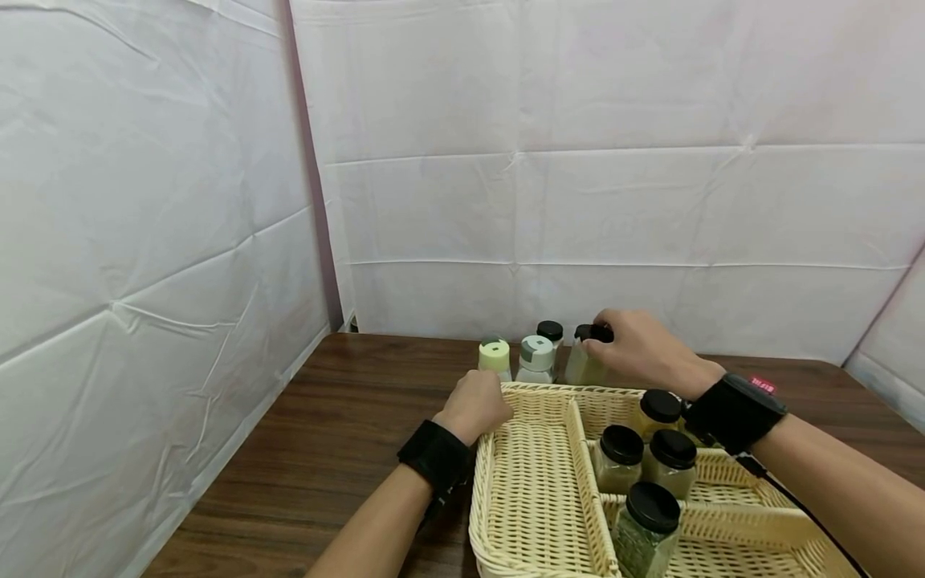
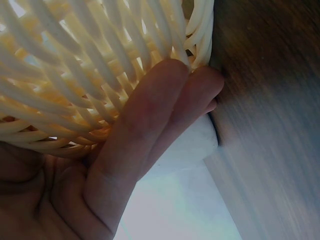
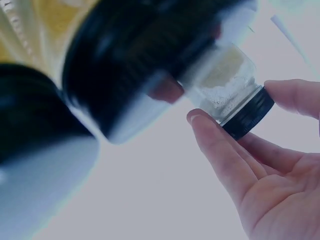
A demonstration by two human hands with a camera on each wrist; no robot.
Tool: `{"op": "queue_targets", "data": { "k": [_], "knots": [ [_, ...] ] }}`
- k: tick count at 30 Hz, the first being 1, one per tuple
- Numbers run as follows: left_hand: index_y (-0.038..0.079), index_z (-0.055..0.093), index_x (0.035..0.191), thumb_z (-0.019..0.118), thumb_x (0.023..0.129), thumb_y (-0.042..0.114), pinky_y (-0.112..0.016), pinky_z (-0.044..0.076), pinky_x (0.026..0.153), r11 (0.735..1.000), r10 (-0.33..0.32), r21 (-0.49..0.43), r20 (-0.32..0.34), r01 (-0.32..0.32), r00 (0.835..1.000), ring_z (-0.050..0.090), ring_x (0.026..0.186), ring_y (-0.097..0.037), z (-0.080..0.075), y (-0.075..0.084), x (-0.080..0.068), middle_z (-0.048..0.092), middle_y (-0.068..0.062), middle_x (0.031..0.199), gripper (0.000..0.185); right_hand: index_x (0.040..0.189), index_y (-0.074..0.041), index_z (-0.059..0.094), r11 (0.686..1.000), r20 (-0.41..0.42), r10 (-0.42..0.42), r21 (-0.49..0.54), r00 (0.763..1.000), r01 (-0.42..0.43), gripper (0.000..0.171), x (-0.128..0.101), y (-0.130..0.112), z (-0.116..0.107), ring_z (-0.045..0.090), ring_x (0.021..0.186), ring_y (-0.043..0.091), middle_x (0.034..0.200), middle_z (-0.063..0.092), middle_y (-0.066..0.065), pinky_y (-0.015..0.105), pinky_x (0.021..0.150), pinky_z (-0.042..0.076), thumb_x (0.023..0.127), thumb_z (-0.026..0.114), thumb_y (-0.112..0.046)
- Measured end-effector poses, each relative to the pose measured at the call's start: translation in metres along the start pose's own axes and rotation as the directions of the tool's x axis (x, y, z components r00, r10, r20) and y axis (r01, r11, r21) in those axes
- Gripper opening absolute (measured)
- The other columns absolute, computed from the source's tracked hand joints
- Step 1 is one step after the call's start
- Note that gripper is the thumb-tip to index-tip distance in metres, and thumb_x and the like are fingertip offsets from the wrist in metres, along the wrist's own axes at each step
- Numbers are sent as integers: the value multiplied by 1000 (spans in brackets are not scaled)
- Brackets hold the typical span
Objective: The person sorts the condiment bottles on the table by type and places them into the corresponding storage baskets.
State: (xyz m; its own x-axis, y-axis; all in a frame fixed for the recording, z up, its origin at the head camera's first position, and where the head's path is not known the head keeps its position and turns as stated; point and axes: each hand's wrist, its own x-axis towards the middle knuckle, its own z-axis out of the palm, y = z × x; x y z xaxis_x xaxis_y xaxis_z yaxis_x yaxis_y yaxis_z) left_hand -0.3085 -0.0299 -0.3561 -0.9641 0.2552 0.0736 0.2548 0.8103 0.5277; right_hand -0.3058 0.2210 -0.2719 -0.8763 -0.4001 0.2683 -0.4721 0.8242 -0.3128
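My right hand (image 1: 614,341) reaches past the wicker basket (image 1: 535,482) and grips the black lid of a clear jar (image 1: 584,365) standing on the table just behind it. In the right wrist view the fingertips (image 3: 210,130) and thumb close around that lid (image 3: 250,112), and the jar holds a pale powder. My left hand (image 1: 473,405) rests at the basket's far left corner. Its straight fingers (image 2: 150,125) press flat against the outer wicker wall (image 2: 75,75).
Several black-lidded jars (image 1: 621,457) stand in the basket's right compartments; its long left compartment (image 1: 531,474) holds nothing. Behind the basket stand a pale-green-lidded jar (image 1: 495,355), a grey-green-lidded jar (image 1: 537,355) and a black-lidded one (image 1: 550,331). White sheets wall the brown wooden table (image 1: 340,417).
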Motion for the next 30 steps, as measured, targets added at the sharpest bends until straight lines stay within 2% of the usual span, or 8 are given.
{"op": "queue_targets", "data": {
  "k": [4,12,20,25,30],
  "knots": [
    [12,46,58,72,92,2,-27,38,50,1000,5,3,-4,-5,1000,43,49,-14,-1,0,-1,40,0,58,44,123,6,64,1000,-21,-6,9,1000,6,28,-1,-4,-5,66,87,24,104,70,14,47,80,52,106,63,-17],
    [13,44,57,71,92,1,-26,36,50,1000,17,-2,-11,-17,1000,41,48,-13,-1,0,-2,37,1,57,46,126,8,64,1000,-69,-10,13,998,11,30,-3,-10,-13,68,94,30,109,70,20,48,80,54,106,61,-15],
    [13,43,56,70,92,0,-26,34,49,1000,16,-10,-4,-16,1000,38,47,-13,-1,1,0,34,2,57,47,131,7,63,1000,-121,-16,-13,993,14,33,-12,-11,-21,69,100,35,114,70,22,50,86,54,108,61,-18],
    [12,46,57,71,91,1,-27,37,50,1000,15,0,-9,-15,1000,42,49,-14,-1,0,1,38,1,58,44,131,6,64,1000,-152,-4,-18,988,1,35,-20,-14,-27,69,102,37,117,70,23,54,87,54,108,61,-20],
    [12,47,57,71,91,2,-27,38,50,1000,5,1,-3,-5,1000,43,49,-14,0,0,1,40,0,58,43,133,4,63,1000,-182,-8,-25,983,3,35,-30,-17,-30,67,103,35,118,69,21,52,89,50,109,60,-22]
  ]
}}
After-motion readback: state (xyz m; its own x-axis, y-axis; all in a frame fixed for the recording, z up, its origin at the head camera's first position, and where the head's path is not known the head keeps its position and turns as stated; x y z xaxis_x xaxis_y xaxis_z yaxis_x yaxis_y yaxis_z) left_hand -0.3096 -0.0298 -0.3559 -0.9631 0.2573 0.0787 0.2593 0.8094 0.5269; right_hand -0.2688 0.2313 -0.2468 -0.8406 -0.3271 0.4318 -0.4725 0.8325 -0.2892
